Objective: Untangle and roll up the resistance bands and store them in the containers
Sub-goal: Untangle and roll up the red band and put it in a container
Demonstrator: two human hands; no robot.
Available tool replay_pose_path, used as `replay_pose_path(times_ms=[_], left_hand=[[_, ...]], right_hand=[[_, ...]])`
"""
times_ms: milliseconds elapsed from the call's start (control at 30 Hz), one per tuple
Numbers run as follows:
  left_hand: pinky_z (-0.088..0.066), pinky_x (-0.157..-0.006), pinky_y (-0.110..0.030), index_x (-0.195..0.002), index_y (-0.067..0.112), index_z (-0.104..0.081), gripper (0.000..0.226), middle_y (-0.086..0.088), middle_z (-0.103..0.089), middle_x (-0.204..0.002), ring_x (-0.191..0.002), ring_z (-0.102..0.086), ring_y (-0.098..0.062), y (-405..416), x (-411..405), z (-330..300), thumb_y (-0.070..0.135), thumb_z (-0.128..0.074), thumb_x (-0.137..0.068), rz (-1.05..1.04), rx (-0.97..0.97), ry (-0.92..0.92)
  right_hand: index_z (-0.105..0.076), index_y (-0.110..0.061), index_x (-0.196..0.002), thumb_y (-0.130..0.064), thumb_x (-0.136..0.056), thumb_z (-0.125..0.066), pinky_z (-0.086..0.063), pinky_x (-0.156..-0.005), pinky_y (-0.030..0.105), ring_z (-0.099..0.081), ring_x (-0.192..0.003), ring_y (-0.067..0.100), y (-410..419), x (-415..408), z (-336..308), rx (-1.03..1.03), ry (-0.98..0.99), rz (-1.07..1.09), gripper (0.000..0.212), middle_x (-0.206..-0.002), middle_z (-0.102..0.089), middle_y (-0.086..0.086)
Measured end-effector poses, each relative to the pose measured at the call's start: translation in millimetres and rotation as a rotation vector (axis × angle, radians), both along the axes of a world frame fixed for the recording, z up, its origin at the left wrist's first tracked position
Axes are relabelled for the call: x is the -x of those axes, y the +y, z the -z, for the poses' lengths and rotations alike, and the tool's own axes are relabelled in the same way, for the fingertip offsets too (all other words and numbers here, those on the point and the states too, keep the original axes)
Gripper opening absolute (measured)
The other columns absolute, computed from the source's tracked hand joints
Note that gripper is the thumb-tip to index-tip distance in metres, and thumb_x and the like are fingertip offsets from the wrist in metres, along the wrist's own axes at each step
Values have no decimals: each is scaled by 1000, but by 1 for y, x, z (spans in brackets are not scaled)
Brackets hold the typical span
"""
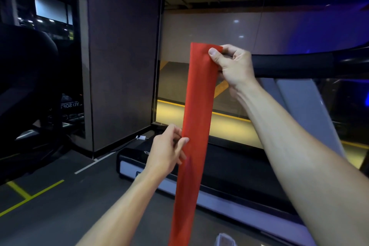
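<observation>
Pinching the top end of the red resistance band [196, 118], your right hand [232, 66] is pressing its thumb on the front face near the upper right corner, with the fingers curled behind the strip. Your left hand [167, 152] is gripping the band's left edge lower down, roughly at its middle, thumb lying over the front and fingers tucked behind.

Between your two hands the band is hanging flat and wide, front face turned toward you. Its long axis is running nearly upright, leaning slightly so the top end is sitting further right than the bottom. Below your left hand the strip is dropping on toward the lower edge of the view, where its end is cut off.

Behind the band a treadmill [229, 168] is standing on the dark floor [60, 211], with its handrail [295, 65] passing just behind your right hand. Yellow floor lines [30, 196] are showing at the lower left.
</observation>
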State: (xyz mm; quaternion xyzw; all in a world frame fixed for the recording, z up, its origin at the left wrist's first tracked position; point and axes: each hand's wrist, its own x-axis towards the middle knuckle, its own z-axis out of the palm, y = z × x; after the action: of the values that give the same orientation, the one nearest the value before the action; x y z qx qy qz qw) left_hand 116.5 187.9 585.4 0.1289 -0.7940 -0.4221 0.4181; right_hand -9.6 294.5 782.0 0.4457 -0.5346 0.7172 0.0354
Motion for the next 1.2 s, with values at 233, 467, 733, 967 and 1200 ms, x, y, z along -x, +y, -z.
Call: replay_pose_path(times_ms=[233,467,733,967,1200], left_hand=[[-62,-56,-39,-93,10,-69,6,-7,-74,-79,-59,-73,-23,1,-1,7,14,-73,-92,52,-138,-2],[-61,-57,-44,-90,3,-56,16,-18,-73,-81,-68,-75,-36,5,7,15,12,-67,-97,118,-432,46],[-63,-75,-44,-96,8,-71,5,-11,-77,-83,-78,-77,-27,4,7,18,12,-68,-96,204,-383,0],[-62,-78,-35,-87,9,-75,7,-12,-77,-83,-82,-78,-20,-8,10,17,14,-80,-86,116,-417,-19],[-55,-93,-49,-87,-3,-66,23,-13,-73,-70,-70,-72,-22,-33,8,11,-5,-45,-95,294,-861,146]], right_hand=[[-70,-13,-85,-9,-94,-73,-54,-57,25,-67,-63,8,-4,-1,2,-10,-1,-10,10,-70,-74,-3],[-71,-15,-84,-11,-93,-75,-54,-65,32,-65,-65,13,-4,3,7,-7,-16,6,10,-70,-73,-3],[-70,-13,-87,-11,-94,-74,-50,-54,24,-64,-63,9,1,4,12,-16,-21,-4,8,-70,-72,-3],[-72,-15,-89,-15,-94,-74,-55,-65,31,-68,-70,11,16,-16,19,-25,-13,-5,6,-75,-75,-4],[-74,-6,-94,-18,-88,-74,-59,-71,32,-68,-75,16,73,-87,87,-175,-38,-220,14,-84,-76,4]])
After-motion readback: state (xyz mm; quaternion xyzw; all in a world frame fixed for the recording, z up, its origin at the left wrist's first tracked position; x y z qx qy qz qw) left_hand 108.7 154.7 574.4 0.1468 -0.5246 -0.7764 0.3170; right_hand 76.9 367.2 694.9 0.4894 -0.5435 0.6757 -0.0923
